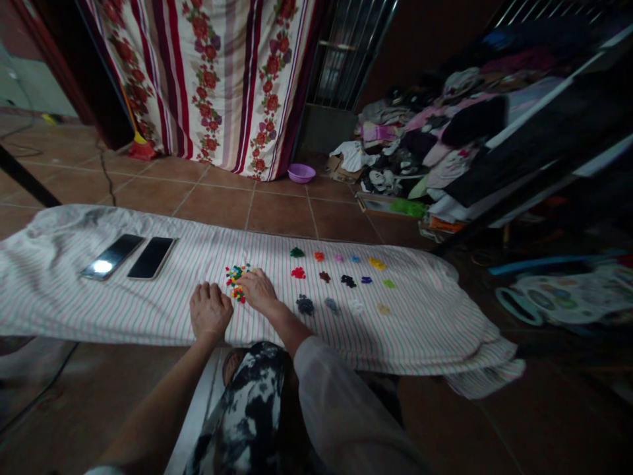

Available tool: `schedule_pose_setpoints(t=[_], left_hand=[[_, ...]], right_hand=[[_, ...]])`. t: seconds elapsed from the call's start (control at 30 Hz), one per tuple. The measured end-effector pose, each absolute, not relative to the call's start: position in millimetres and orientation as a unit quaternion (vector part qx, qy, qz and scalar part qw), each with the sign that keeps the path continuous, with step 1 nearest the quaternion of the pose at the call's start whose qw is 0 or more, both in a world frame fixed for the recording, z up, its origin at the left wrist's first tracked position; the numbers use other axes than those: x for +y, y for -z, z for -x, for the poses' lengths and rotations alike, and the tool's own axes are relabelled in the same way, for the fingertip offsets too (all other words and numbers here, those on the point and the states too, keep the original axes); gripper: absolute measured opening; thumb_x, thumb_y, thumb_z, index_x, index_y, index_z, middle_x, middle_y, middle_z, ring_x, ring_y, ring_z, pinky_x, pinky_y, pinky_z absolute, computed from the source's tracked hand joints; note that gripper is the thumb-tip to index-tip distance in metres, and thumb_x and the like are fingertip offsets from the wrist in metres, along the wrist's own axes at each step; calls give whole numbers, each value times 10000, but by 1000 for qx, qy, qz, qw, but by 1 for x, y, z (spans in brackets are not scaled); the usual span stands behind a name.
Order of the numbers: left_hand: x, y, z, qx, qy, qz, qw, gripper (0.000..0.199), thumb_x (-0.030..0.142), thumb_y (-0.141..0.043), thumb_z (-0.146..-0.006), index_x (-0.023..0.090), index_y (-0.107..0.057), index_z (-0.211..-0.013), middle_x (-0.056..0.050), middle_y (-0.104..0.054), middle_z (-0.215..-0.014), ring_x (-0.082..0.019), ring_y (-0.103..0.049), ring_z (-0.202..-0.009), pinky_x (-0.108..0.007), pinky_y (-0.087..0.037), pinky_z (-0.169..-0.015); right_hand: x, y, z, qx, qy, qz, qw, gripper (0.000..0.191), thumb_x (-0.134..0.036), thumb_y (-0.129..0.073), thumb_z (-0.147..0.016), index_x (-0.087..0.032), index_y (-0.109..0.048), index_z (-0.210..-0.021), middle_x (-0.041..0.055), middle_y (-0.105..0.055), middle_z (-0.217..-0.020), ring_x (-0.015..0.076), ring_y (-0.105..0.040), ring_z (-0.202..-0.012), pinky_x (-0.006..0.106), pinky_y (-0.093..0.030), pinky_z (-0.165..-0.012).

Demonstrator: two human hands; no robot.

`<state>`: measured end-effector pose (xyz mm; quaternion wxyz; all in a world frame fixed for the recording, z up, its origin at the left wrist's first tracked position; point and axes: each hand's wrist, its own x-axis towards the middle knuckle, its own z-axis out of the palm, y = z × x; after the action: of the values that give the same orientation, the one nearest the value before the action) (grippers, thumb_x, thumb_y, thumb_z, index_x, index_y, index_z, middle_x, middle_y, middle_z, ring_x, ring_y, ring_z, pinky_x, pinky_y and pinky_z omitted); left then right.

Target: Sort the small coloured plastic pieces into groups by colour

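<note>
A mixed pile of small coloured pieces [238, 293] lies on the striped cloth [208, 244]. My right hand [258, 290] reaches over the pile's right side, fingertips bent down onto the pieces; whatever they pinch is too small to make out. Left of the pile, my left hand [211, 311] rests on the cloth with its fingers curled under and their tips hidden. To the right are rows of small single-colour heaps, among them dark green [297, 253], red [298, 272], black [348, 282], yellow [376, 264] and dark grey [305, 304].
Two phones [113, 256] [151, 258] lie at the left of the cloth. Beyond it are a purple basin [301, 173] on the tiled floor, a floral curtain [208, 79] and heaped clothes [420, 138]. My knee is below the front edge.
</note>
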<state>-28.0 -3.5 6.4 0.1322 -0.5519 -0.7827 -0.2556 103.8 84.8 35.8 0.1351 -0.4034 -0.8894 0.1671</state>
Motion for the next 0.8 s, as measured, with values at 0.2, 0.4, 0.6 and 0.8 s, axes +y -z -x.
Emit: schedule_pose_setpoints(t=[0.2, 0.4, 0.6, 0.8], left_hand=[[-4, -8, 28, -789, 240, 552, 127, 360, 244, -399, -897, 65, -630, -1107, -237, -616, -1228, -351, -522, -1222, -478, -407, -1031], [-4, -7, 29, -784, 260, 554, 107, 361, 247, -433, -867, 72, -622, -1120, -243, -601, -1241, -355, -499, -1248, -510, -393, -1049], [-4, -8, 28, -785, 265, 551, 103, 370, 250, -436, -870, 73, -612, -1144, -241, -597, -1251, -357, -492, -1258, -513, -383, -1057], [-4, -9, 27, -784, 281, 545, 101, 339, 242, -454, -855, 115, -614, -1125, -207, -611, -1228, -344, -505, -1242, -509, -375, -1049]], right_hand=[[90, -39, -98, -881, -175, 425, 114, 282, -194, -510, -963, -264, -748, -1097, 6, -728, -1152, 199, -524, -1110, 315, -366, -974], [89, -47, -91, -865, -182, 457, 99, 224, -213, -542, -939, -248, -752, -1008, 23, -743, -1071, 195, -542, -1082, 297, -378, -943], [85, -44, -90, -859, -182, 458, 138, 221, -153, -572, -899, -235, -733, -1026, 31, -735, -1098, 203, -553, -1072, 312, -393, -953], [83, -35, -94, -856, -178, 448, 185, 260, -175, -542, -925, -273, -738, -1065, 20, -725, -1103, 208, -546, -1062, 332, -410, -959]])
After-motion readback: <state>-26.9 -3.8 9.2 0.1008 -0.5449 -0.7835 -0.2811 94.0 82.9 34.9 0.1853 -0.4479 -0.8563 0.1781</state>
